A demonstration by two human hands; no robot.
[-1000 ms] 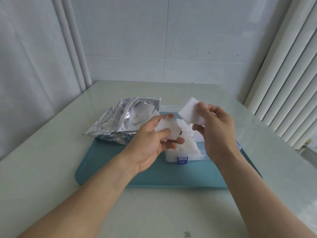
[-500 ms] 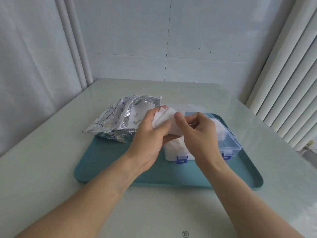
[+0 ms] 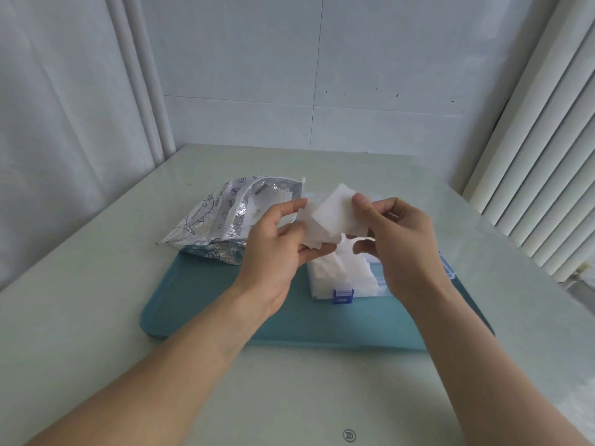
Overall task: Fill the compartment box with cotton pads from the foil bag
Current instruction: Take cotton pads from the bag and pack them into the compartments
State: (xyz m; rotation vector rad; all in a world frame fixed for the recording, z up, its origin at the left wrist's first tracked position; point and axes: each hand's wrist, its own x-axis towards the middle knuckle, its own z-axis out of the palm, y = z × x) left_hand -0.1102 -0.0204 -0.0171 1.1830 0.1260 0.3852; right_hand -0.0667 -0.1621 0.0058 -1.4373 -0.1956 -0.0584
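Observation:
Both hands meet above the clear compartment box [image 3: 449, 271], which sits on a teal tray [image 3: 209, 304] and has a blue latch at its front. My left hand [image 3: 273, 249] holds a small stack of white square cotton pads [image 3: 314, 235]. My right hand [image 3: 399, 243] pinches the top cotton pad [image 3: 338, 214] by its upper right corner. More pads [image 3: 341, 275] fill the box's left compartment. The open foil bag [image 3: 212, 226] lies at the tray's far left corner, with pads showing in its mouth.
The tray rests on a pale green tabletop [image 3: 96, 317]. A curtain [image 3: 64, 123] hangs on the left and vertical slats [image 3: 547, 156] stand on the right. A tiled wall closes off the table's far edge.
My hands had come together over the box half a second ago. Now my right hand has drawn slightly right and up, lifting one pad off the stack in my left hand.

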